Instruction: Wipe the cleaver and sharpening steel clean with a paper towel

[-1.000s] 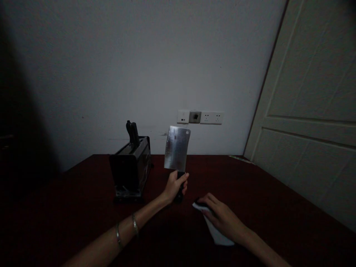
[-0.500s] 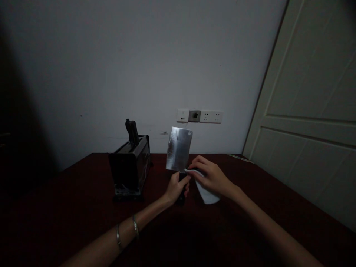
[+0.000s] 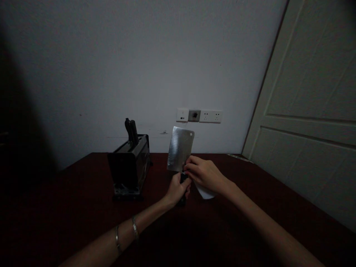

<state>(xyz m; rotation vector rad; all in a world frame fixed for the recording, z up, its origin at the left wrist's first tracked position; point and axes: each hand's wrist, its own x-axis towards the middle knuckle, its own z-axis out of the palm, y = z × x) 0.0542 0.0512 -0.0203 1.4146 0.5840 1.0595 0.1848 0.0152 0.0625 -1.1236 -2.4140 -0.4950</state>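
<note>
My left hand (image 3: 178, 189) is wrapped round the black handle of a steel cleaver (image 3: 179, 148), which stands blade up above the dark red table (image 3: 83, 207). My right hand (image 3: 204, 173) pinches a white cloth (image 3: 205, 191) and presses it against the lower right corner of the blade, just above my left hand. The cloth hangs down below my right palm. Two thin bracelets sit on my left wrist.
A black knife block (image 3: 130, 167) with dark handles sticking out of its top stands to the left of the cleaver. White wall sockets (image 3: 199, 116) sit on the wall behind. A pale door (image 3: 311, 122) fills the right side.
My right hand lifted the white cloth off the table and brought it up to the base of the cleaver blade. The cleaver has tilted slightly to the right.
</note>
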